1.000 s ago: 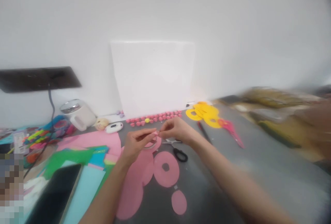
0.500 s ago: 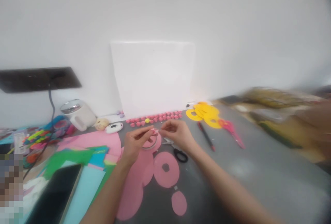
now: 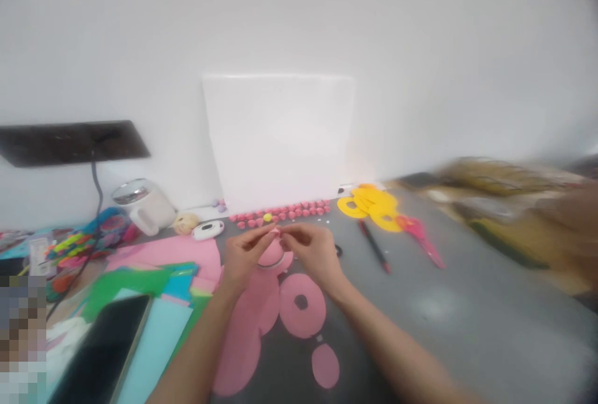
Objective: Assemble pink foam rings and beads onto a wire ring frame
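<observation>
My left hand [image 3: 245, 258] and my right hand [image 3: 311, 248] meet over the middle of the grey table [image 3: 467, 304]. Together their fingertips pinch a small pink paper piece [image 3: 275, 234]. Just beneath them lies a roll of tape [image 3: 273, 259] on pink paper. A pink paper ring [image 3: 303, 304] lies below my right hand, and a small pink disc [image 3: 325, 365] lies nearer to me. Larger pink cut-outs [image 3: 243, 342] spread under my left forearm.
A white board [image 3: 280, 136] leans on the wall, with a row of small pink pieces [image 3: 284, 212] before it. Yellow paper rings [image 3: 371, 202], a red pen [image 3: 372, 245] and pink scissors [image 3: 418, 236] lie right. Coloured paper sheets [image 3: 149, 279], a phone [image 3: 100, 354] and a white cup [image 3: 142, 205] sit left.
My right hand has moved left, closer to my left hand, and now covers the black-handled scissors that showed beside it before. The view has shifted slightly.
</observation>
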The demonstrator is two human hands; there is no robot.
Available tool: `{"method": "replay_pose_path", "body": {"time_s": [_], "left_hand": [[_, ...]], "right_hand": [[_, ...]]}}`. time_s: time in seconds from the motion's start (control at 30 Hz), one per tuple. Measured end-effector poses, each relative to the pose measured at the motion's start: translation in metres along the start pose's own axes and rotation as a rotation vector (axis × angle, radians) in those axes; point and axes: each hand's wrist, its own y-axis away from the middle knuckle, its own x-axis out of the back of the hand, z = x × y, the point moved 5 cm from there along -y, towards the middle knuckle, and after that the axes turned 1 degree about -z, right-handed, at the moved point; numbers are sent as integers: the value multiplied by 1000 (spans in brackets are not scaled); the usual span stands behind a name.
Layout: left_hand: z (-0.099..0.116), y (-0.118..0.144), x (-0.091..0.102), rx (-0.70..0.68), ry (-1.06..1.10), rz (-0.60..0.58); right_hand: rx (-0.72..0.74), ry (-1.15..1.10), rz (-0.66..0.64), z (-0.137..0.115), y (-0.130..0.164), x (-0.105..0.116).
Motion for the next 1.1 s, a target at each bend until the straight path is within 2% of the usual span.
{"method": "replay_pose_path", "body": {"time_s": [0.13, 0.27, 0.4, 0.57, 0.83, 1.1], "left_hand": [[7, 2, -3, -46, -35, -7], [13, 4, -6, -62, -61, -13], [15, 4, -7, -60, -56, -24], [16, 4, -8, -49, -34, -37], [17, 5, -9, -48, -87, -34], [18, 5, -9, -34, -54, -55]], "right_hand": [[-107, -144, 16, 3, -1, 2], [-225, -292, -33, 7, -3, 0], [-279, -347, -77, 10, -5, -1], [-295, -338, -128, 15, -9, 1], [-211, -238, -102, 10, -9, 6], [-258, -237, -144, 11, -13, 7]]}}
